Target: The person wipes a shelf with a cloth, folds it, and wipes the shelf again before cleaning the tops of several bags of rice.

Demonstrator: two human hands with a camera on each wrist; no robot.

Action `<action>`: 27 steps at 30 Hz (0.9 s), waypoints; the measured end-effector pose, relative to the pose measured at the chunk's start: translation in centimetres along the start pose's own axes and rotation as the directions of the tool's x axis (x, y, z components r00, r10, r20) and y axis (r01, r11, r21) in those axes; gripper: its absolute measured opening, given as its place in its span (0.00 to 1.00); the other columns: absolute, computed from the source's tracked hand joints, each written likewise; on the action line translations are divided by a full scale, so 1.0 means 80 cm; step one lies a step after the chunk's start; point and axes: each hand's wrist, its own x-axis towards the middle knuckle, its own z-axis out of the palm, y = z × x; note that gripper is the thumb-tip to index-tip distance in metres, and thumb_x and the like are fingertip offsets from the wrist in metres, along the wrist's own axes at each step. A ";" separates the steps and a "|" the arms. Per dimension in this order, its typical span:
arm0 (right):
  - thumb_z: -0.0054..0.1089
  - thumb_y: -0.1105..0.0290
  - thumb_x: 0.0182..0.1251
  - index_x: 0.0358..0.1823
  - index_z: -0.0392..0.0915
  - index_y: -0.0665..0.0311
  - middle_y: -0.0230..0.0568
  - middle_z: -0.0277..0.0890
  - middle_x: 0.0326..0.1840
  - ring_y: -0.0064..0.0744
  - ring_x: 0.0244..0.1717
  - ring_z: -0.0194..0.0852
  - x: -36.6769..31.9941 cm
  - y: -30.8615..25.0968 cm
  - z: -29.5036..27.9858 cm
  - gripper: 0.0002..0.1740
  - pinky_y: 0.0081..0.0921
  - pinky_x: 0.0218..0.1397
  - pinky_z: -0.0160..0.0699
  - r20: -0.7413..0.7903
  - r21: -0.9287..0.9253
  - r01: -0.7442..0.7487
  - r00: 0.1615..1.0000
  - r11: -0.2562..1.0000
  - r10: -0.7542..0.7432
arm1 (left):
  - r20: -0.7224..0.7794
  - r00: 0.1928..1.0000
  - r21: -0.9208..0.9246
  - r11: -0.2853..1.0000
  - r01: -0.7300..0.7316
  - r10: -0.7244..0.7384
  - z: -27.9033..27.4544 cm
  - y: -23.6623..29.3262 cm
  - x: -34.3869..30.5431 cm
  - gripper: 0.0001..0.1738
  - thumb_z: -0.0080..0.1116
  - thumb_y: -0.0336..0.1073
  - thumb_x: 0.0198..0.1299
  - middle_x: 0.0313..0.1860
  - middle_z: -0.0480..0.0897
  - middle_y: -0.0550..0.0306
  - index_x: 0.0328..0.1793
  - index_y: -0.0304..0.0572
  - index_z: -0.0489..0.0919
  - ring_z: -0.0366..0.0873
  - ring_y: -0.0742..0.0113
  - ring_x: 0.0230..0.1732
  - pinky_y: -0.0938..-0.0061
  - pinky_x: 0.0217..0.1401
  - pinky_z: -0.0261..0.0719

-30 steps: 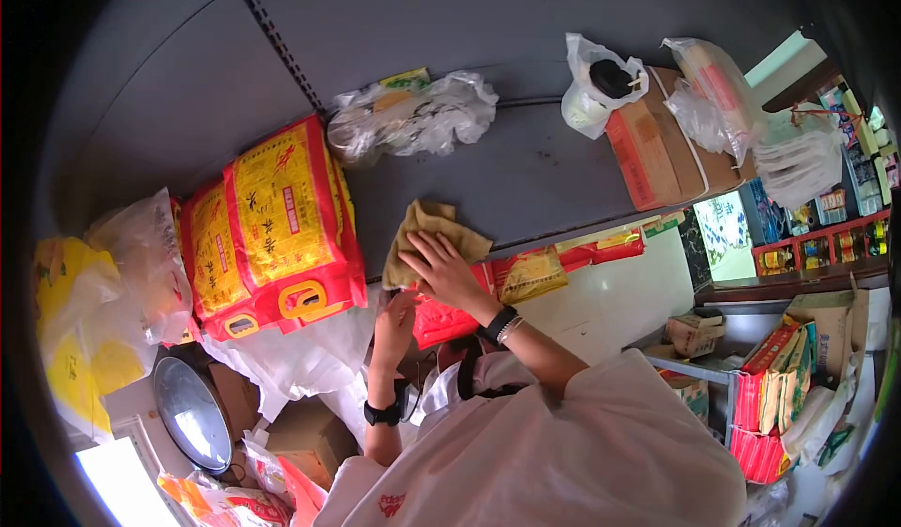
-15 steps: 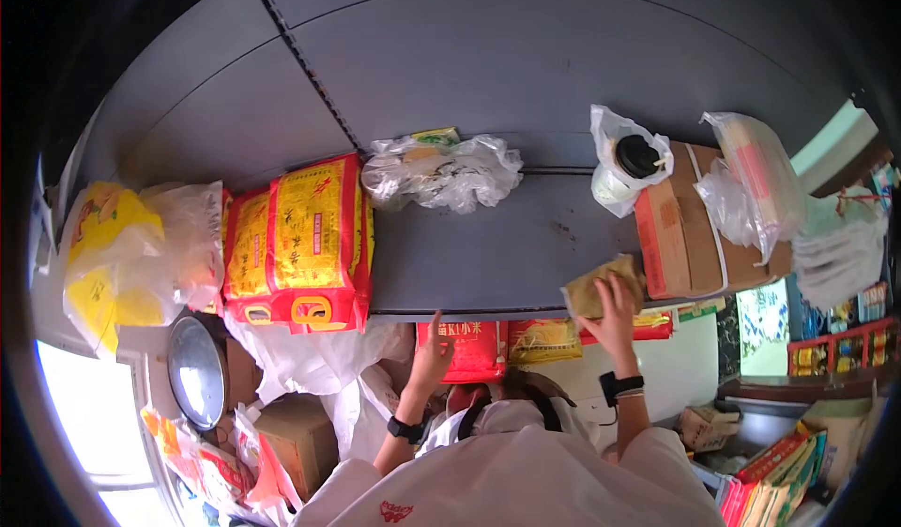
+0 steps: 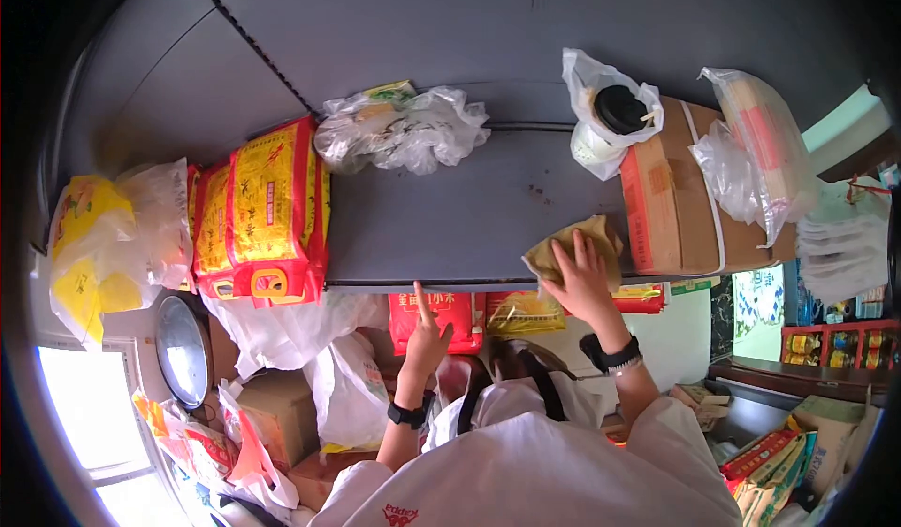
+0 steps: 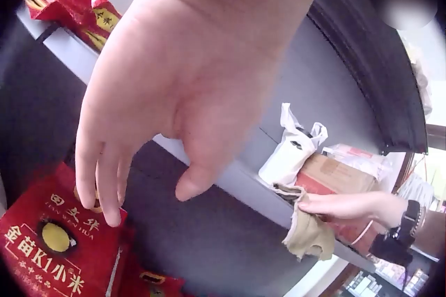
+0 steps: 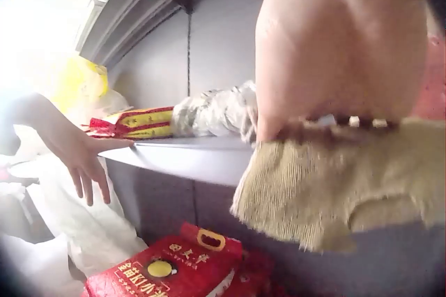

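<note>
A tan cloth [image 3: 578, 249] lies over the front edge of the grey shelf [image 3: 441, 217], just left of the cardboard box. My right hand [image 3: 580, 283] rests flat on it with fingers spread; in the right wrist view the cloth [image 5: 327, 192] hangs down past the edge. My left hand [image 3: 428, 341] is at the shelf's front edge, its index finger extended to that edge and the other fingers relaxed. In the left wrist view the left hand [image 4: 174, 95] holds nothing. Below it is a red bag of millet [image 4: 63, 241].
Yellow-and-red rice bags [image 3: 267, 213] stand at the shelf's left, with a crumpled clear plastic bag [image 3: 413, 128] behind. At the right are a bagged cup [image 3: 615, 114] and a cardboard box [image 3: 671, 198] topped by plastic-wrapped goods [image 3: 760, 142]. More packages sit below the shelf.
Over the last second the right hand and cloth have moved right along the shelf, then slightly back left in the last half second. The left hand stays near the front edge.
</note>
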 end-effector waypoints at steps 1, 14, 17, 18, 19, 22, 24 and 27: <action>0.57 0.46 0.58 0.70 0.57 0.54 0.58 0.38 0.75 0.65 0.73 0.39 0.016 -0.004 -0.003 0.41 0.64 0.67 0.47 0.085 -0.012 -0.023 0.996 1.000 0.023 | 0.047 0.996 -0.011 0.997 0.074 -0.073 -0.003 0.007 0.000 0.58 0.58 0.33 0.55 0.49 0.75 0.26 0.75 0.47 0.22 0.79 0.36 0.44 0.56 0.40 0.79; 0.52 0.35 0.53 0.74 0.47 0.49 0.59 0.28 0.77 0.68 0.74 0.31 0.244 -0.023 0.023 0.50 0.70 0.66 0.42 0.196 -0.088 -0.122 0.971 0.989 0.137 | 0.050 0.988 -0.031 0.988 0.149 -0.147 -0.003 0.001 -0.002 0.58 0.58 0.30 0.54 0.52 0.73 0.24 0.76 0.55 0.24 0.78 0.37 0.44 0.58 0.42 0.78; 0.50 0.35 0.56 0.74 0.47 0.48 0.57 0.30 0.77 0.67 0.74 0.31 0.237 -0.031 0.027 0.48 0.68 0.67 0.42 0.164 -0.123 -0.133 0.975 0.983 0.152 | 0.032 0.992 -0.082 0.989 0.121 -0.119 0.000 -0.002 0.000 0.58 0.58 0.28 0.54 0.54 0.73 0.27 0.76 0.56 0.25 0.79 0.40 0.45 0.59 0.43 0.77; 0.48 0.34 0.57 0.74 0.46 0.48 0.56 0.30 0.77 0.66 0.75 0.31 0.230 -0.033 0.025 0.48 0.68 0.68 0.41 0.149 -0.139 -0.118 0.979 0.983 0.139 | 0.034 0.992 -0.080 0.989 0.120 -0.118 0.001 -0.004 -0.001 0.58 0.58 0.28 0.54 0.54 0.73 0.27 0.76 0.56 0.25 0.79 0.40 0.45 0.59 0.43 0.77; 0.48 0.34 0.57 0.74 0.46 0.48 0.56 0.30 0.77 0.66 0.75 0.31 0.219 -0.034 0.024 0.48 0.68 0.68 0.41 0.149 -0.137 -0.121 0.979 0.983 0.141 | 0.021 0.995 -0.090 0.991 0.098 -0.097 0.003 -0.006 -0.001 0.58 0.58 0.27 0.54 0.54 0.73 0.27 0.76 0.56 0.24 0.79 0.40 0.44 0.59 0.43 0.77; 0.50 0.40 0.60 0.72 0.52 0.48 0.55 0.39 0.76 0.66 0.73 0.39 0.154 -0.039 0.032 0.42 0.68 0.65 0.49 0.069 -0.146 -0.027 0.997 0.989 0.037 | 0.026 0.995 -0.094 0.991 0.096 -0.094 -0.001 -0.005 -0.001 0.58 0.58 0.26 0.53 0.54 0.73 0.27 0.76 0.56 0.24 0.79 0.42 0.43 0.60 0.43 0.77; 0.55 0.43 0.57 0.69 0.60 0.50 0.56 0.47 0.73 0.67 0.69 0.46 0.098 -0.040 0.041 0.40 0.67 0.62 0.53 -0.090 -0.129 0.000 0.996 0.992 -0.012 | 0.044 0.993 -0.096 0.989 0.114 -0.111 -0.001 -0.002 0.000 0.58 0.58 0.26 0.53 0.54 0.74 0.28 0.76 0.56 0.24 0.79 0.43 0.42 0.60 0.43 0.77; 0.60 0.48 0.55 0.66 0.63 0.51 0.53 0.50 0.72 0.65 0.67 0.51 0.021 -0.030 0.033 0.37 0.66 0.61 0.55 -0.221 -0.084 0.042 0.973 0.996 -0.060 | 0.013 0.995 -0.075 0.992 0.102 -0.101 0.003 -0.006 0.000 0.59 0.58 0.26 0.53 0.53 0.74 0.28 0.76 0.56 0.24 0.80 0.44 0.39 0.61 0.41 0.77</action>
